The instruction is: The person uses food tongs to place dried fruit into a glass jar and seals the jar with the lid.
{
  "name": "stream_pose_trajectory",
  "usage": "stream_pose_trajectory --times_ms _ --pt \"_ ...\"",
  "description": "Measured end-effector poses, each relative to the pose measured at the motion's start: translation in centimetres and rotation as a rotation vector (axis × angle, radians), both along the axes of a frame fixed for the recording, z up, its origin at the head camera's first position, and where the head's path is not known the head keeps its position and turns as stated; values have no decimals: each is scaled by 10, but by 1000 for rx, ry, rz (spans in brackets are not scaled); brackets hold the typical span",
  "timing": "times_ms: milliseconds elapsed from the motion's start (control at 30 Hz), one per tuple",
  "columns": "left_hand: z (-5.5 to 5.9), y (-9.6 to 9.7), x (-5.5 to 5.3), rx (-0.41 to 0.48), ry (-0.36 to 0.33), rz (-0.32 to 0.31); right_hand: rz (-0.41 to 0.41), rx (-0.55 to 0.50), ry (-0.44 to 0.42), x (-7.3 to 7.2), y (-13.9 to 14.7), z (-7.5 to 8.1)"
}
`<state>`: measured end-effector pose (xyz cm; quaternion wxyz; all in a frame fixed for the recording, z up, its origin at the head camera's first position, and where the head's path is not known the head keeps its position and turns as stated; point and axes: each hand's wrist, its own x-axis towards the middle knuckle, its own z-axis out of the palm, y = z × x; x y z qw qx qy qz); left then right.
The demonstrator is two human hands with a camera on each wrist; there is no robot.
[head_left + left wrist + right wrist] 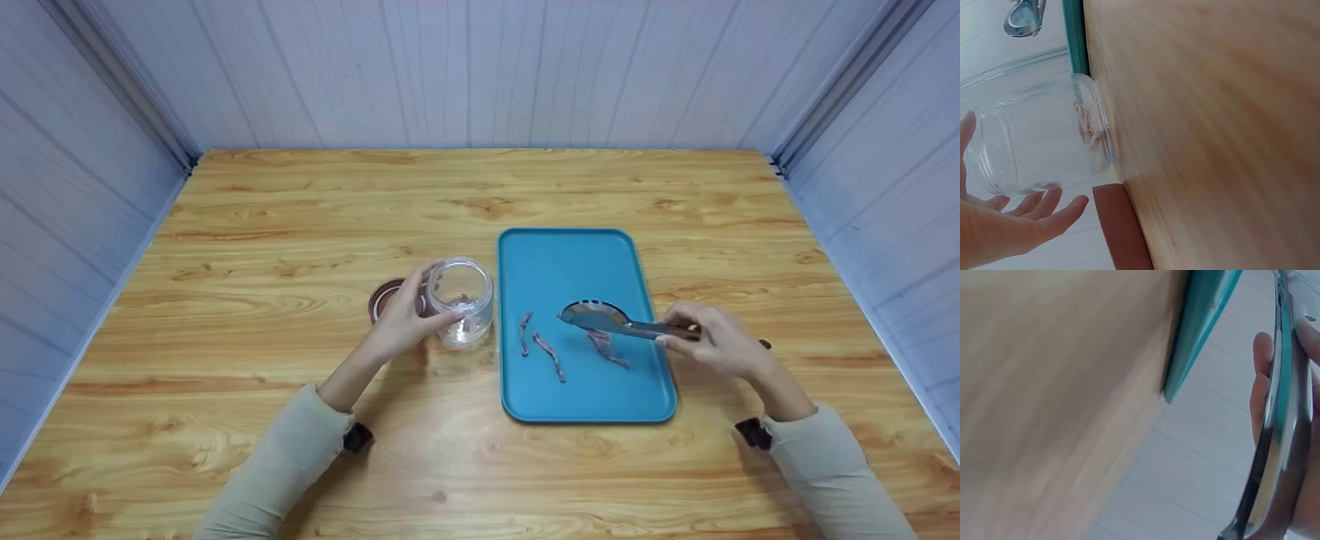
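Observation:
My left hand (pixel 405 319) holds a clear jar (pixel 463 330) that stands upright and open left of a blue tray (pixel 574 405); thumb and fingers spread around its side near the mouth. Some reddish bits (pixel 1086 124) lie in the jar's bottom. In my right hand (pixel 720 341) I grip metal tongs (pixel 645 328) by their arms, the slotted head hovering over the tray. Beneath the head are thin reddish-brown strips (pixel 606 349), partly hidden by it; I cannot tell whether the tongs pinch one. Two more strips, one of them bent (pixel 550 356), lie on the tray's left side.
A reddish-brown round lid (pixel 381 297) rests on the wooden table (pixel 300 225) behind my left hand, close beside the jar. Pale panelled walls (pixel 465 75) enclose the table at the back and both sides.

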<state>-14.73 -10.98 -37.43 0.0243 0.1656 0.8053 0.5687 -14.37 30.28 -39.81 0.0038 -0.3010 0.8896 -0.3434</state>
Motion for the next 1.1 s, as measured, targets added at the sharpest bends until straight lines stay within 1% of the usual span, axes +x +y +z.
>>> stream_pose_trajectory --times_ms 233,467,700,933,1100 --pt "0 1 0 18 -10 -1 19 -23 33 -6 -6 13" --pt "-1 0 0 3 -4 2 32 -41 60 -12 -14 25" --pt "0 1 0 13 -17 4 20 -37 34 -18 -25 35" --pt "0 0 0 3 -16 8 50 -43 91 -8 -56 70" --pt "1 1 1 -5 -16 12 61 -52 118 -10 -68 74"
